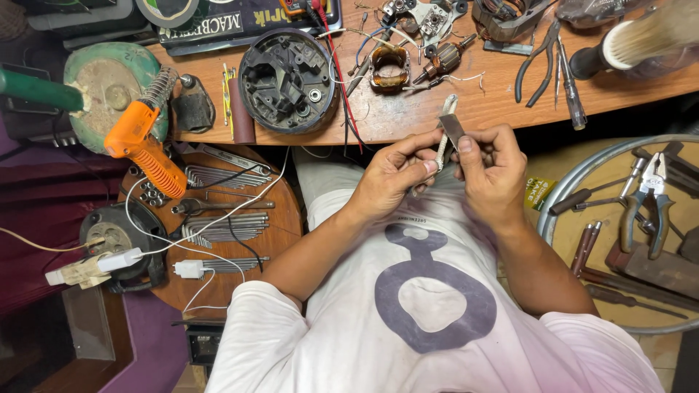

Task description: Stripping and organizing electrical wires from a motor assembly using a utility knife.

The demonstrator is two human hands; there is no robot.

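My left hand (pixel 395 171) and my right hand (pixel 491 166) meet in front of my chest, just below the edge of the wooden bench (pixel 437 116). The left hand pinches a thin whitish cord or sleeve (pixel 442 145) that runs up between the fingers. My right thumb and fingers grip a small flat grey metal piece (pixel 452 129) pressed against that cord. I wear a white shirt with a dark shape printed on it.
On the bench lie a round black motor housing (pixel 289 80), a copper-wound stator (pixel 389 76), an armature (pixel 443 60), pliers (pixel 537 62) and a screwdriver (pixel 570 91). An orange soldering gun (pixel 143 145) hangs left above a round board of wrenches (pixel 226 225). A round tray (pixel 553 211) at right holds tools.
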